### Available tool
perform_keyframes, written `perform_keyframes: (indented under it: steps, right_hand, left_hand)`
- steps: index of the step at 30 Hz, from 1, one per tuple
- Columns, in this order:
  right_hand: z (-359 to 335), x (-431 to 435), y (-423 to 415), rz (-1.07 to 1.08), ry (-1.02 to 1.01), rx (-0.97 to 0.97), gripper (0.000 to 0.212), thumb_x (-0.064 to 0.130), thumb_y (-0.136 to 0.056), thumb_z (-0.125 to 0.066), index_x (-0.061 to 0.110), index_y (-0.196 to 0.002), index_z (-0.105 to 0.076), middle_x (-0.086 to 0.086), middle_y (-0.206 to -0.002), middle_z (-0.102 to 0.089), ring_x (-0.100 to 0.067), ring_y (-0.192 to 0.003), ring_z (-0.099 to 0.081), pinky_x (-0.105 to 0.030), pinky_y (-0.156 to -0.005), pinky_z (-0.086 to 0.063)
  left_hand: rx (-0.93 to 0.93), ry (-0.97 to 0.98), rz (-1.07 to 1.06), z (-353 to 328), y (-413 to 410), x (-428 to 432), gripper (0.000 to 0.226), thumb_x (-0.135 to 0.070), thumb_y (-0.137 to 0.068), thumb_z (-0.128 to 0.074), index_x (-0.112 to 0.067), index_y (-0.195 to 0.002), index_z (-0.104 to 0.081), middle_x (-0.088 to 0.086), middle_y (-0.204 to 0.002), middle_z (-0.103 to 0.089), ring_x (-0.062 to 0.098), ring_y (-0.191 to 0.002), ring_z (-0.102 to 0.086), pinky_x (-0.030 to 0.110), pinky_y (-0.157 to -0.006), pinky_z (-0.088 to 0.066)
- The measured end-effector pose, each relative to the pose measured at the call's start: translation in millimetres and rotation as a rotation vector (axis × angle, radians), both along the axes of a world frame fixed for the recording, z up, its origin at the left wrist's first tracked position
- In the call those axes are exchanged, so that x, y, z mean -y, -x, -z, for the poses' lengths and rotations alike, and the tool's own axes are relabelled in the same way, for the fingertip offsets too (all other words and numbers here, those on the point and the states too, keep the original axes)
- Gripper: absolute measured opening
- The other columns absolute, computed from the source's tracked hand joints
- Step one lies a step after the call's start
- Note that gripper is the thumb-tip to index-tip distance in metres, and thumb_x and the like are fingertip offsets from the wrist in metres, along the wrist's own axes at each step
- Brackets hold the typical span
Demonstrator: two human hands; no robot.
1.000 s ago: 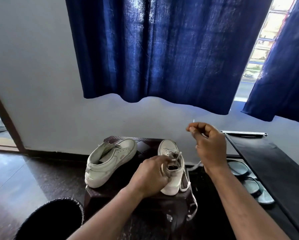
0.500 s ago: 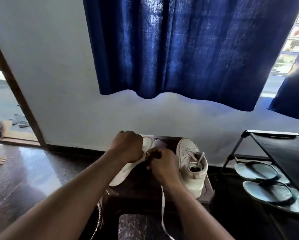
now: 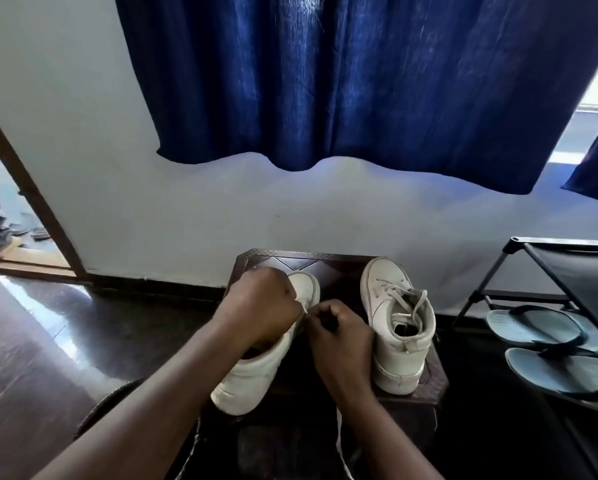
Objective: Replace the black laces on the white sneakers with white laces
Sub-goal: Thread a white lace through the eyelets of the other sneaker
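white lace (image 3: 339, 431) is what i'm on rn: my right hand (image 3: 339, 337) is curled and pinching it right beside the left sneaker (image 3: 252, 379), w/ the slack dropping past the front of the stool (image 3: 325, 263). my left hand (image 3: 259, 306) is fisted over the top of that sneaker, and a short white tip pokes out by its knuckles, so i read it as pinching the other end, tho the fingertips are hidden. the hands nearly touch over the eyelet area, which i can't see. the right sneaker (image 3: 398, 327) stands beside it on the same stool, threaded w/ white lace up to the collar, ends loose and not tied afaict. no black laces in view. my guess: past halfway. one shoe is done bar a knot, the other is mid-threading, and i can't tell how many eyelets in. further out there's a shoe rack (image 3: 564, 268) w/ flip-flops (image 3: 547, 329) on my right, a blue curtain (image 3: 359, 81) above, and a dark bin (image 3: 117, 403) by my left forearm.
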State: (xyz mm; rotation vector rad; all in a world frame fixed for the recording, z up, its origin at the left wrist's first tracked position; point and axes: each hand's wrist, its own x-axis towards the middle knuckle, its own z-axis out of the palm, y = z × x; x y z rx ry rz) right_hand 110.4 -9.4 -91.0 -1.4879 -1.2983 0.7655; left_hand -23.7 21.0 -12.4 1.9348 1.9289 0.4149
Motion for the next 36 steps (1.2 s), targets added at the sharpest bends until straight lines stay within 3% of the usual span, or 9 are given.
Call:
perform_keyframes:
  steps: [3, 7, 11, 14, 18, 21, 25, 28, 36]
  right_hand:
    - [4, 1, -4, -0.005, -0.066, -0.019, 0.017, 0.006, -0.083, -0.076, 0.021, -0.076, -0.072, 0.010, -0.070, -0.072, -0.005, -0.065, -0.065, -0.024, -0.064, -0.052]
    - [2, -5, -6, -0.026, -0.186, 0.213, 0.004, 0.024, -0.085, -0.069, 0.023, -0.084, -0.073, 0.011, -0.079, -0.071, -0.005, -0.073, -0.066, -0.025, -0.069, -0.052]
    - [-2, -8, -11, -0.043, -0.257, 0.442, 0.025, 0.039, -0.082, -0.053, 0.022, -0.085, -0.070, 0.005, -0.079, -0.065, -0.017, -0.071, -0.061, -0.038, -0.065, -0.050]
    - [-5, -9, -12, -0.014, -0.265, 0.567, 0.026, 0.041, -0.085, -0.050, 0.023, -0.085, -0.069, 0.005, -0.079, -0.061, -0.021, -0.068, -0.060, -0.038, -0.060, -0.049]
    - [-10, -13, -14, -0.088, -0.289, 0.653, 0.011, 0.030, -0.090, -0.064, 0.022, -0.091, -0.071, 0.003, -0.084, -0.059, -0.021, -0.070, -0.060, -0.033, -0.061, -0.046]
    - [-15, -15, -17, -0.112, -0.315, 0.738, 0.009, 0.028, -0.090, -0.064, 0.022, -0.092, -0.070, 0.004, -0.086, -0.059, -0.021, -0.072, -0.061, -0.033, -0.062, -0.043]
    - [-18, -14, -17, -0.121, -0.282, 0.794, 0.005, 0.027, -0.092, -0.067, 0.022, -0.091, -0.069, 0.004, -0.086, -0.057, -0.022, -0.073, -0.062, -0.031, -0.062, -0.038]
    - [-22, -17, -18, -0.113, -0.277, 0.840, 0.003, 0.021, -0.087, -0.072, 0.021, -0.086, -0.069, 0.003, -0.084, -0.059, -0.024, -0.072, -0.063, -0.032, -0.060, -0.042]
    - [-24, -18, -18, -0.150, -0.219, 0.883, 0.003, 0.023, -0.088, -0.071, 0.020, -0.090, -0.070, 0.004, -0.087, -0.059, -0.024, -0.078, -0.064, -0.037, -0.066, -0.048]
  left_hand:
    - [0.028, -0.048, 0.014, -11, 1, 1, 0.013, -0.026, -0.081, -0.065, -0.024, -0.082, -0.077, -0.005, -0.069, -0.074, 0.012, -0.064, -0.070, 0.030, -0.068, -0.060]
    - [0.005, -0.295, -0.068, -24, 24, -1, 0.011, -0.031, -0.087, -0.071, -0.039, -0.089, -0.078, -0.015, -0.087, -0.076, 0.011, -0.081, -0.069, 0.026, -0.068, -0.047]
    - [0.365, 0.028, 0.067, 0, 37, -4, 0.008, -0.023, -0.086, -0.082, -0.031, -0.083, -0.082, -0.015, -0.079, -0.076, 0.000, -0.075, -0.066, 0.031, -0.082, -0.056]
    - [0.373, 0.012, 0.071, 15, 29, -7, 0.012, -0.021, -0.087, -0.080, -0.029, -0.079, -0.081, -0.016, -0.074, -0.074, -0.001, -0.066, -0.063, 0.028, -0.072, -0.052]
    - [0.494, 0.091, 0.018, 17, 28, -19, 0.013, -0.018, -0.086, -0.077, -0.028, -0.080, -0.082, -0.007, -0.082, -0.079, 0.018, -0.082, -0.073, 0.041, -0.089, -0.058]
    - [0.671, 0.161, -0.005, 19, 31, -20, 0.013, -0.010, -0.088, -0.074, -0.017, -0.081, -0.083, 0.003, -0.086, -0.080, 0.014, -0.080, -0.070, 0.045, -0.099, -0.055]
    - [0.605, 0.115, 0.006, 25, 30, -21, 0.014, -0.012, -0.085, -0.076, -0.021, -0.078, -0.083, -0.005, -0.082, -0.080, 0.009, -0.083, -0.072, 0.039, -0.095, -0.056]
    - [0.581, 0.099, -0.004, 28, 30, -22, 0.014, -0.014, -0.083, -0.077, -0.026, -0.078, -0.083, -0.005, -0.082, -0.079, 0.018, -0.089, -0.075, 0.039, -0.091, -0.057]
    - [0.555, 0.044, 0.041, 35, 26, -23, 0.016, -0.012, -0.081, -0.081, -0.028, -0.080, -0.082, -0.009, -0.079, -0.077, 0.004, -0.072, -0.065, 0.027, -0.076, -0.054]
